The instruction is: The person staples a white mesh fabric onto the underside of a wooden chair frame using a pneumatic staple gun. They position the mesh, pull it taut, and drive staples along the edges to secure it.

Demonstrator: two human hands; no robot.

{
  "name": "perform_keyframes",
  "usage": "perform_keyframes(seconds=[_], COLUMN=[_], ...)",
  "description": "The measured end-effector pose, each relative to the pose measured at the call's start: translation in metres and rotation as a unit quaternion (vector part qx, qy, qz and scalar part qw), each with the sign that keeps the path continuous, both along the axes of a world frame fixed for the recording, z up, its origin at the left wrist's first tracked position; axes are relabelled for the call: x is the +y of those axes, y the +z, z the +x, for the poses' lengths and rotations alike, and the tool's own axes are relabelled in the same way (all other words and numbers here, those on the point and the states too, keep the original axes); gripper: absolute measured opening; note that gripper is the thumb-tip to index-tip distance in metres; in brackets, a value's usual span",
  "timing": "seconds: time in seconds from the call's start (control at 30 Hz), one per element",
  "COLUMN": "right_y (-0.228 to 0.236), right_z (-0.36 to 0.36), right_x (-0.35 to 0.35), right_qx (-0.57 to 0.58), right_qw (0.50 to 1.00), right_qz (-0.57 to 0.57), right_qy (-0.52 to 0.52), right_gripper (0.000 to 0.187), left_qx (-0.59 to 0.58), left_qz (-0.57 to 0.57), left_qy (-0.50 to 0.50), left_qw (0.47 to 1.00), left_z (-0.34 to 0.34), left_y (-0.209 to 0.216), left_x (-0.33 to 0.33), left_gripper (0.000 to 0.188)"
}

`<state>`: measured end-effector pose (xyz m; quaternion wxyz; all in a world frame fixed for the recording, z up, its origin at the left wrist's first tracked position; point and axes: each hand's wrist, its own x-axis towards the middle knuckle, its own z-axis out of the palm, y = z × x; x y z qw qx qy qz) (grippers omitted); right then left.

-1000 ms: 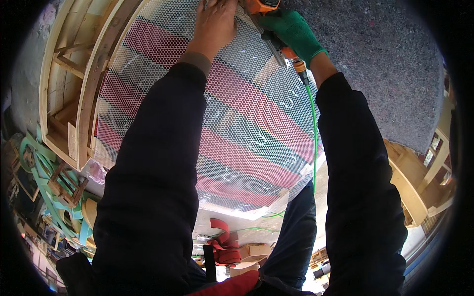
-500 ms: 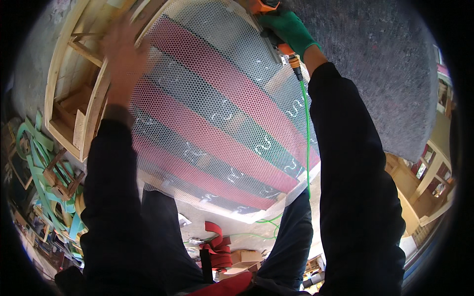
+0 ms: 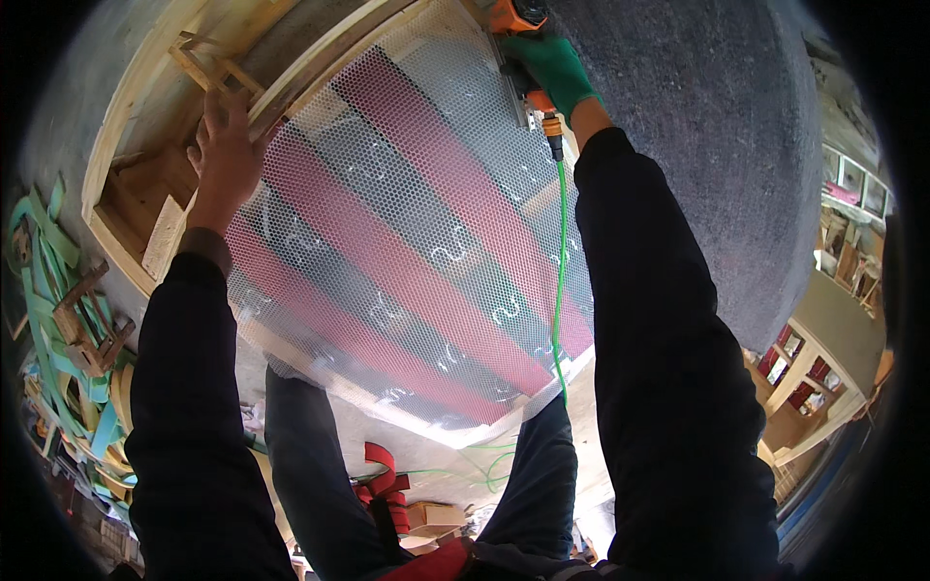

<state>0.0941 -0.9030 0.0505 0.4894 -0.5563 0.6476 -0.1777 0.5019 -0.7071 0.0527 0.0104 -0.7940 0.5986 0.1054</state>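
Observation:
A wooden seat frame [image 3: 349, 402] lies before me, with broad red and dark elastic straps [image 3: 407, 228] across it. White honeycomb netting [image 3: 455, 174] covers the straps, and wavy springs show through it. My right hand [image 3: 560, 73], in a green glove, grips an orange and black staple gun [image 3: 539, 101] at the frame's far right edge. A green air hose [image 3: 562, 252] runs down from the tool. At the left, my bare left hand [image 3: 231, 145] is wrapped over the frame's wooden side rail [image 3: 315, 63], fingers on the outer side and thumb on the netting side.
Right of the frame is a large dark grey, fabric-like surface [image 3: 697, 145]. Green foam strips [image 3: 44, 261] and a wooden piece [image 3: 89, 324] lie at the left. A red webbing roll [image 3: 387, 474] sits between my legs. Another wooden frame [image 3: 814, 378] stands at the right.
My left hand, blurred over the netting edge before, has come down onto the side rail and grips it. The right hand still holds the staple gun; the view has shifted slightly.

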Motion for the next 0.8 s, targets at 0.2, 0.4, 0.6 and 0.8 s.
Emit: perform_keyframes(seconds=[0.2, 0.4, 0.6, 0.8], right_y=[0.001, 0.051, 0.099, 0.070], right_z=[0.027, -0.053, -0.162, -0.202], right_x=[-0.027, 0.001, 0.101, 0.157], right_qx=[0.008, 0.079, 0.142, 0.078], right_qw=[0.999, 0.987, 0.983, 0.985], right_qz=[0.030, -0.064, 0.116, 0.149], right_qy=[0.028, 0.127, 0.017, -0.041], right_gripper=[0.030, 0.033, 0.028, 0.026], left_qx=[-0.004, -0.019, -0.022, -0.021], left_qz=[-0.034, -0.017, -0.009, -0.020], left_qy=[-0.015, -0.009, -0.011, -0.029], left_qw=[0.999, 1.000, 1.000, 0.999], left_z=[0.001, 0.005, 0.009, 0.022], left_y=[-0.002, -0.013, -0.016, -0.032], left_x=[0.003, 0.003, 0.003, 0.004], left_gripper=[0.062, 0.067, 0.070, 0.072])
